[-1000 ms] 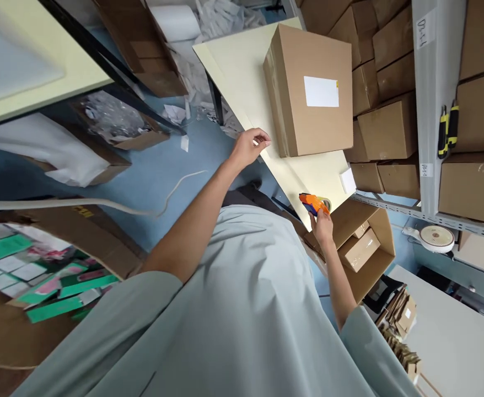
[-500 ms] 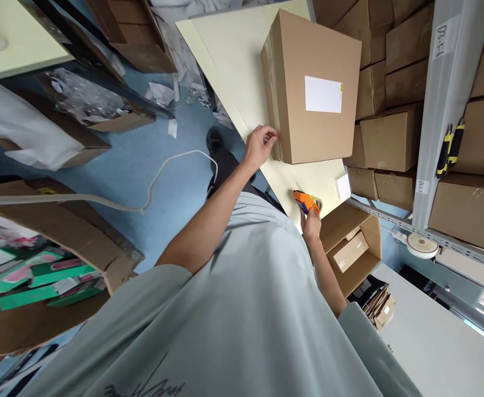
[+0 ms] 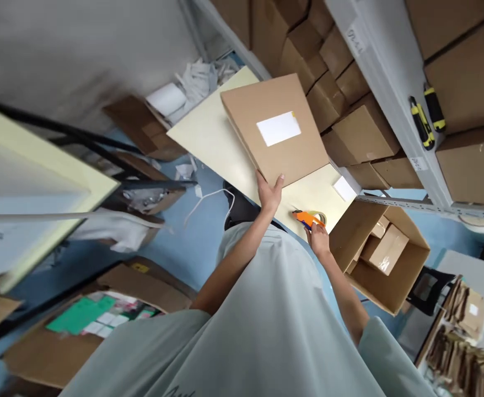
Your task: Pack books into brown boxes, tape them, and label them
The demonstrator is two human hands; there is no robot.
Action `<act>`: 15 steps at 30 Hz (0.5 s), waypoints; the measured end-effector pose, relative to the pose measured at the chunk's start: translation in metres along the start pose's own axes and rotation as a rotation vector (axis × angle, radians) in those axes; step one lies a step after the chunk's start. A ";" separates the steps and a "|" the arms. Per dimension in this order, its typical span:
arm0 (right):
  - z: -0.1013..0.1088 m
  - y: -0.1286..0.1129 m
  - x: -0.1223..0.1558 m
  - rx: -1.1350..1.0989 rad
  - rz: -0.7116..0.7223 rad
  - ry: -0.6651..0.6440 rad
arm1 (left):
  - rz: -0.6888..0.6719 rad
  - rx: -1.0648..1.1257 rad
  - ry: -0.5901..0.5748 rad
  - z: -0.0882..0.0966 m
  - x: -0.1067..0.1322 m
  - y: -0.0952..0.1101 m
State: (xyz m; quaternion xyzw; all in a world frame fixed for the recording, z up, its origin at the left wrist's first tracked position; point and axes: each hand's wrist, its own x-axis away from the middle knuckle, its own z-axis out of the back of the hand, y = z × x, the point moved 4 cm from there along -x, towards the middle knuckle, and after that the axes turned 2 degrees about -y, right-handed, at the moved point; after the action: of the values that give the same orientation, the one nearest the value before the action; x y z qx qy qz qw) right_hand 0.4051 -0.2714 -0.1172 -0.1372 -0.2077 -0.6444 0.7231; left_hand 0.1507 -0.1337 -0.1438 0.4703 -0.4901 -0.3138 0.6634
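A brown cardboard box [image 3: 242,110] with a white label [image 3: 278,128] on its upper face rests on the pale yellow table [image 3: 200,132]. My left hand [image 3: 270,196] grips the box at its near edge, with the thumb up against that edge and the fingers partly out of sight. To the right, my right hand [image 3: 318,240] is closed around an orange tape dispenser [image 3: 306,218] with a roll of tape in it. The dispenser is just above the table's near edge, apart from the box.
An open carton [image 3: 418,237] holding smaller boxes stands at the right. A shelf upright [image 3: 394,82] carries yellow-black cutters [image 3: 421,124], with stacked cartons behind. A white card-like block [image 3: 344,188] lies on the table. At lower left is an open box [image 3: 52,353] of green packages.
The view has swung round. The box appears turned, and my left hand has gone from a pinch beside its side to its near edge. My right hand still holds the tape dispenser.
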 end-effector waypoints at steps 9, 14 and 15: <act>0.007 -0.015 -0.007 -0.033 0.200 -0.063 | -0.137 0.057 -0.150 0.036 -0.018 0.012; 0.008 -0.037 -0.016 -0.052 0.329 -0.068 | -0.076 0.019 -0.237 0.069 -0.026 0.021; 0.008 -0.041 -0.017 -0.061 0.342 -0.067 | -0.065 0.015 -0.248 0.074 -0.028 0.022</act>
State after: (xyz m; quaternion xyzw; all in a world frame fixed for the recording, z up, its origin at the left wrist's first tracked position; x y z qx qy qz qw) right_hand 0.3619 -0.2584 -0.1215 -0.2139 -0.1856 -0.5129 0.8104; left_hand 0.0710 -0.1248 -0.1276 0.4487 -0.5550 -0.3872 0.5837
